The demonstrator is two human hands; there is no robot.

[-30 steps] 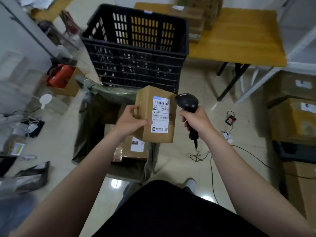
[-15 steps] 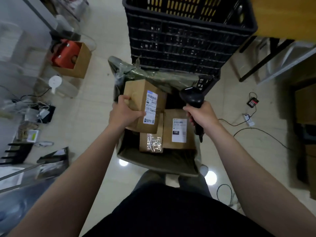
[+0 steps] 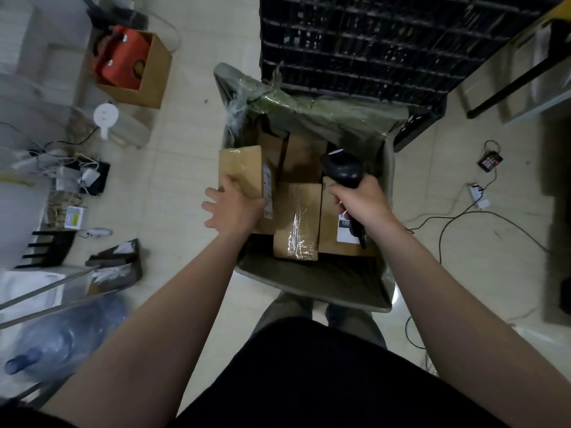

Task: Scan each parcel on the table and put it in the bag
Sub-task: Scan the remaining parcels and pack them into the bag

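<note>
Parcel: we see the parcel (image 3: 244, 177) standing on end at the left side of the bag (image 3: 309, 282), label face turned towards the other boxes. Its outer edge sits level with, or just over, the soft left wall.
Left hand: our left hand (image 3: 233, 208) lies on the parcel's near end. The fingers are spread and mostly straight, and several reach past the box edge into air. We judge this a light touch, not a firm hold.
Right hand: our right hand (image 3: 361, 205) is curled tight round the scanner (image 3: 341, 171), which hangs over the bag's right half.
Neighbours: a taped box (image 3: 296, 220) touches the parcel's inner side, and a labelled box (image 3: 340, 233) lies just beside that one, under the scanner.
Stage: we take it that the parcel is being set down, not yet settled.
Risk, tipping: the parcel is tall and perched at the edge. If the hand lifts off, the limp wall could fold and let the parcel roll out onto the floor.
Risk, jamming: it may wedge against the taped box and stay half out.
Risk, cable: the scanner's cable (image 3: 463, 216) trails across the floor, and a turn back could snag it on the bag or a foot.
Risk, knock: the crate (image 3: 355, 41) stands close behind the bag, so a hasty swing could strike it.
</note>
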